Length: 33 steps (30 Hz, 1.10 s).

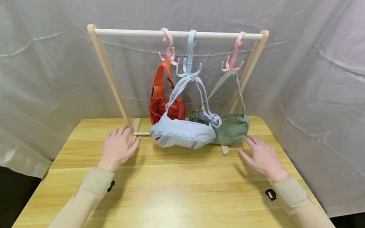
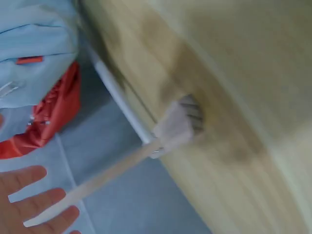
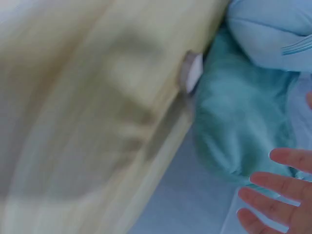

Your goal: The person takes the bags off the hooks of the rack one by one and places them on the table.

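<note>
A light blue bag [image 1: 182, 131] hangs in front, its strap looped on a blue hook [image 1: 190, 53] and knotted at the right. Behind it to the left, a red bag [image 1: 155, 109] with an orange strap hangs from a pink hook [image 1: 169, 44]. To the right a green bag [image 1: 232, 129] hangs from another pink hook [image 1: 235, 52]. My left hand [image 1: 118, 147], fingers spread, is over the table by the rack's left foot and holds nothing. My right hand [image 1: 260, 155] is near the green bag's lower right corner, fingers extended; contact with the bag is unclear.
The wooden rack has a white top rail [image 1: 128, 32], slanted left post [image 1: 109, 74] and right post [image 1: 252, 61]. A thin lower bar [image 1: 142, 134] runs between its feet. It stands on a wooden table [image 1: 182, 186] with grey curtain [image 1: 51, 79] around the back and sides.
</note>
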Each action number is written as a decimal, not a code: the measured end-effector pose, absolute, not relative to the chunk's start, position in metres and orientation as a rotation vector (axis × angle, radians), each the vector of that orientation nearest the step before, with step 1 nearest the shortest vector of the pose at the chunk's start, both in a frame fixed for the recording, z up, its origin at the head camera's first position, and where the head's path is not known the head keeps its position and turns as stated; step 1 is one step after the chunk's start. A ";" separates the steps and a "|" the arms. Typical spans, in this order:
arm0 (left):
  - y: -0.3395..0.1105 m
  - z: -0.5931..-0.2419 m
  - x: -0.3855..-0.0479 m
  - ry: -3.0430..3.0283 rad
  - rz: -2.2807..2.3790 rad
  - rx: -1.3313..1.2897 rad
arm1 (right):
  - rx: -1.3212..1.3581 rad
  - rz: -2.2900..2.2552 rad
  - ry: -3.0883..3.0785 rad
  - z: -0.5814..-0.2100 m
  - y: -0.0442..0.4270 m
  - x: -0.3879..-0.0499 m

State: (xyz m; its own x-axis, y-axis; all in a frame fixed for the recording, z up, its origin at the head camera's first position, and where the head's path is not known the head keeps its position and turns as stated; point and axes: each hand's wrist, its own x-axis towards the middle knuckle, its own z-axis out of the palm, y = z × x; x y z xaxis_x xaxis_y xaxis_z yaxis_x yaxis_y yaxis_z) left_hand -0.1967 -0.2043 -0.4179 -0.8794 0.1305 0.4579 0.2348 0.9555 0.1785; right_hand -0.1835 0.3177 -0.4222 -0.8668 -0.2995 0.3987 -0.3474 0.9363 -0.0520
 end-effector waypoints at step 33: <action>-0.094 -0.309 -0.239 -2.354 -1.027 -0.400 | 0.722 1.305 -2.263 -0.344 0.199 -0.221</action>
